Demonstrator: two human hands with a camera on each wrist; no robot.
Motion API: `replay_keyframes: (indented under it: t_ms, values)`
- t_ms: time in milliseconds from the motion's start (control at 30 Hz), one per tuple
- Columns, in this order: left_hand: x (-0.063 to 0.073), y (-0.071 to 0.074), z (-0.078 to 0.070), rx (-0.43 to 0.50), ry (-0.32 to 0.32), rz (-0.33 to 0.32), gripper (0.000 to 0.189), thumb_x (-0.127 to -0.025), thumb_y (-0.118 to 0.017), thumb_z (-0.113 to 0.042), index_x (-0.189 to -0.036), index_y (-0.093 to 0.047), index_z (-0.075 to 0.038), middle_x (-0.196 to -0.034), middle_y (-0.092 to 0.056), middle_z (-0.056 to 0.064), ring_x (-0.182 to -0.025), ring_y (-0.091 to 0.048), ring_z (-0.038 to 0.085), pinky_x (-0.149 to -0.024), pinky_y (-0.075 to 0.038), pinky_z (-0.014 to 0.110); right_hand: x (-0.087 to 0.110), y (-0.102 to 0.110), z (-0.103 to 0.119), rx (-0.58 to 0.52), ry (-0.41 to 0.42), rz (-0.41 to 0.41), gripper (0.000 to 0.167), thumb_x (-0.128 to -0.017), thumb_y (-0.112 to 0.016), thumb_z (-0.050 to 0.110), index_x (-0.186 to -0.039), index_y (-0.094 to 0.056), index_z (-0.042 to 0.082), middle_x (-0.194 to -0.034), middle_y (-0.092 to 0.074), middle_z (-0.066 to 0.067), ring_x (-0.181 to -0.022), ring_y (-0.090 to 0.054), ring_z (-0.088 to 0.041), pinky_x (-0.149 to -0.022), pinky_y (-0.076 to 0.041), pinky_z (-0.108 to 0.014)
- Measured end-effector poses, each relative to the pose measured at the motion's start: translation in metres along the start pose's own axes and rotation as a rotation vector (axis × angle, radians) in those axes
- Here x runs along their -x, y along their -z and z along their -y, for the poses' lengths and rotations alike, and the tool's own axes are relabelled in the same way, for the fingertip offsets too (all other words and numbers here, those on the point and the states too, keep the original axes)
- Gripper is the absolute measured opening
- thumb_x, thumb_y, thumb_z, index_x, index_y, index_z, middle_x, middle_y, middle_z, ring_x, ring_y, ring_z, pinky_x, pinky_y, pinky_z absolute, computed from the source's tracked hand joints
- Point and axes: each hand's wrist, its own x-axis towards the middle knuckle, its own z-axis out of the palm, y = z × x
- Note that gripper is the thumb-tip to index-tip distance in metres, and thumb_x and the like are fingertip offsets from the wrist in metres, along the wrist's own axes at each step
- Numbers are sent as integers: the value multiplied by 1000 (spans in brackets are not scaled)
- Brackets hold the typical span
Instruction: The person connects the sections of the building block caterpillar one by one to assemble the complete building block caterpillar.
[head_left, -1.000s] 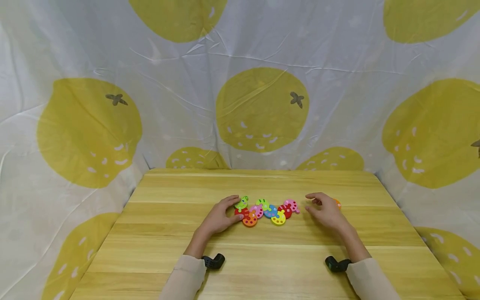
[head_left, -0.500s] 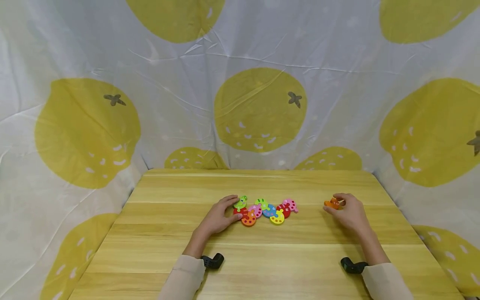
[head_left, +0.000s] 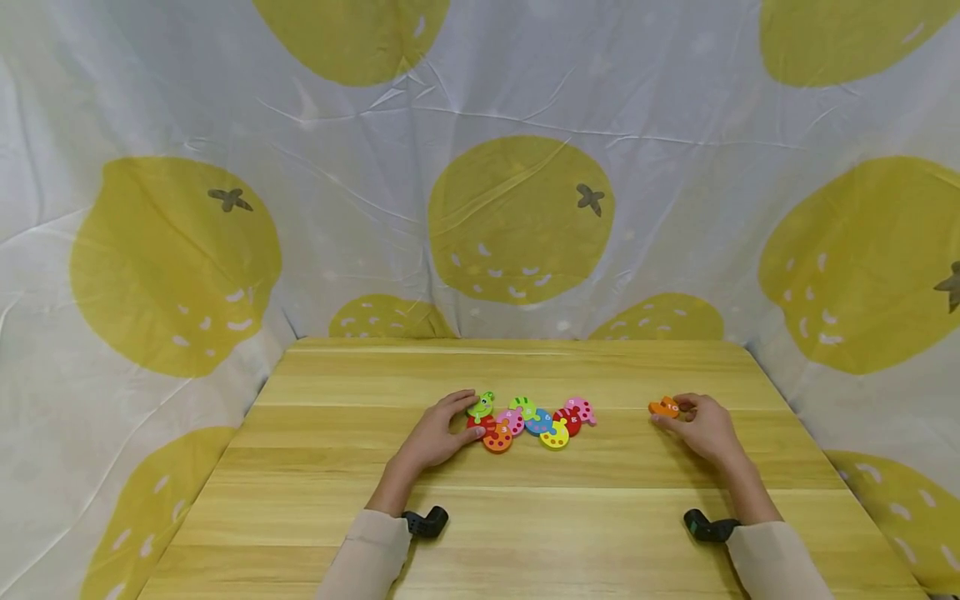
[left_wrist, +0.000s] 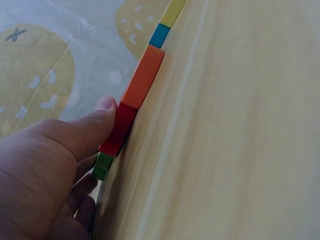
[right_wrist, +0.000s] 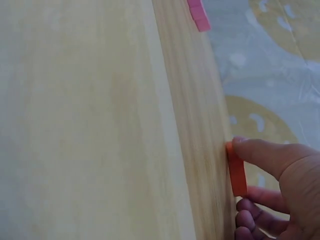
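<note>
A caterpillar number puzzle lies joined on the table, its green head piece (head_left: 479, 407) at the left and its pink piece (head_left: 581, 409) at the right. My left hand (head_left: 435, 432) holds the head end, the thumb against the red piece (left_wrist: 121, 129) and the fingers around the far side by the green head. Well to the right of the chain, my right hand (head_left: 705, 429) pinches a separate orange puzzle piece (head_left: 663, 407) marked 10 between thumb and fingers. In the right wrist view that orange piece (right_wrist: 237, 174) appears edge-on at the thumb tip.
The wooden table (head_left: 525, 533) has its back edge near a lemon-print curtain (head_left: 360, 208), which also hangs at both sides. A black wrist camera (head_left: 426, 522) sits on the left wrist and another black camera (head_left: 711, 527) on the right.
My right hand has moved right from beside the chain's pink end to the orange piece and taken hold of it, then lowered slightly. The left hand and the chain have stayed in place.
</note>
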Motion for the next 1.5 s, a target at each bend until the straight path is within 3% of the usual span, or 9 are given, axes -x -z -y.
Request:
replay_keyframes:
  t_ms: [267, 500, 700, 933, 1500]
  values:
    - [0, -1, 2, 0, 7, -14, 62, -97, -73, -36, -151, -54, -13, -162, -44, 2, -153, -36, 32, -125, -30, 52, -1, -3, 1, -18, 3, -19, 63, -96, -73, 39, -133, -60, -11, -123, -66, -31, -101, -69, -39, -78, -60, -42]
    - [1, -2, 4, -3, 12, -27, 63, -98, -71, -38, -152, -52, -11, -163, -43, 3, -153, -35, 32, -125, -30, 52, 6, -9, 14, -41, 21, -27, 64, -98, -70, 43, -136, -59, -8, -122, -65, -27, -95, -66, -30, -69, -51, -25]
    - [0, -1, 5, -5, 2, -35, 63, -99, -70, -37, -152, -51, -8, -163, -42, 6, -153, -35, 33, -125, -30, 53, 11, -15, 33, -77, 71, -11, 64, -98, -70, 39, -140, -56, -7, -127, -63, -27, -99, -66, -30, -74, -53, -26]
    - [0, 0, 5, -15, 14, -22, 63, -100, -67, -38, -154, -49, -12, -165, -40, 3, -154, -33, 30, -126, -29, 51, 10, -27, 50, -77, 125, 21, 58, -96, -74, 34, -139, -59, -2, -129, -63, -22, -100, -66, -27, -78, -55, -30]
    - [0, -2, 3, -24, -48, 24, 60, -104, -61, -30, -157, -44, -8, -168, -34, 7, -156, -29, 32, -126, -28, 54, 10, -49, 78, -113, 192, 72, 53, -91, -80, 22, -135, -63, -1, -116, -68, -14, -93, -63, -20, -77, -54, -28]
